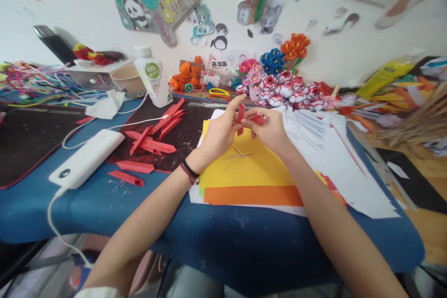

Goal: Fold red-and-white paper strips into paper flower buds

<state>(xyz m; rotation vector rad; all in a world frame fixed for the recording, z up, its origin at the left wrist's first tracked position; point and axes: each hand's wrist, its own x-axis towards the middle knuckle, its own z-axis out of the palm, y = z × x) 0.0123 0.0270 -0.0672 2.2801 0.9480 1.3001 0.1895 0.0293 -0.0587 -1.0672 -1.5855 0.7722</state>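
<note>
Pinching red paper (241,120), bowl (126,78) and bottle (152,77) leftward

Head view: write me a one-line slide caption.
Left hand and right hand hold red folded paper above a yellow sheet, with more red pieces lying to the left.

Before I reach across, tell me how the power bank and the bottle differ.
The power bank lies flat, while the bottle stands up. The power bank bears a small dark oval; the bottle bears a round green mark. The power bank has a cable at its near end, whereas the bottle has a cap on top. Both are white.
</note>
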